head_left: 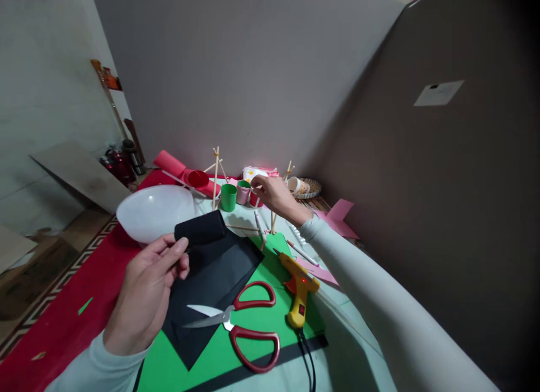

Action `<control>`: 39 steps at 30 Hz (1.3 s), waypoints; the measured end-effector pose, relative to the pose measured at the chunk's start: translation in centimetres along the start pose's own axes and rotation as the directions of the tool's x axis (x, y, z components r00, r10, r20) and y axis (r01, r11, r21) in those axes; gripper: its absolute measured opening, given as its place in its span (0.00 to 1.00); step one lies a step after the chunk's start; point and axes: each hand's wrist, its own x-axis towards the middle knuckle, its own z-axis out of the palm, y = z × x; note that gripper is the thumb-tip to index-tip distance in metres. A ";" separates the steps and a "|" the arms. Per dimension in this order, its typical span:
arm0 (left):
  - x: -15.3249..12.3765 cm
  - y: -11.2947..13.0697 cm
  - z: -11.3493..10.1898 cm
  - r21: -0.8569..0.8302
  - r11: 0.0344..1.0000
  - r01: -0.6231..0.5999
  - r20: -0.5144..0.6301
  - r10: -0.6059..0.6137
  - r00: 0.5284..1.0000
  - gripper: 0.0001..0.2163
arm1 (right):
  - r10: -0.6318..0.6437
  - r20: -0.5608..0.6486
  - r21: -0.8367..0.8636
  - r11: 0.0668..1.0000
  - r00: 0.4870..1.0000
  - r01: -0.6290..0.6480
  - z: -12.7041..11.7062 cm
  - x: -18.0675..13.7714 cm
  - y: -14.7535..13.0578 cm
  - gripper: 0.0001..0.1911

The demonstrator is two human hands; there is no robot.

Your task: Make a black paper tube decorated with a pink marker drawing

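Observation:
My left hand (149, 288) pinches one end of a black paper roll (200, 228) between thumb and fingers, above flat black paper sheets (211, 285). My right hand (276, 196) reaches to the far side of the table, its fingers bent together at a small red cup (255, 201). Whether it grips the cup or something small at its rim is hidden. Beside it stand a pink cup (243, 193) and a green cup (228, 198). Open scissors with red handles (228, 318) and a yellow glue gun (300, 291) with a lit red light lie nearer me.
Green sheets (169, 364) lie beneath the scissors. At left is a white bowl-like shape (156, 212), with red paper rolls (171, 164) behind it. Tied stick frames (216, 178) stand at the back. Pink paper (337, 217) and a paper cup (297, 185) are at right.

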 end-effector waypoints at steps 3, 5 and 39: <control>0.8 0.7 -0.6 -0.052 0.998 -0.030 -0.091 0.025 0.995 0.16 | -0.023 0.014 -0.014 1.000 1.000 0.023 0.4 1.2 -0.2 0.09; 1.3 1.1 -1.0 -0.082 0.996 -0.040 -0.118 0.030 0.993 0.14 | -0.040 0.032 -0.010 0.999 0.999 0.040 0.7 1.8 -0.3 0.10; 1.4 0.0 -0.7 -0.068 0.997 0.026 -0.083 -0.032 0.996 0.17 | 0.005 -0.257 0.581 0.800 0.966 0.150 -1.5 -10.2 -3.6 0.06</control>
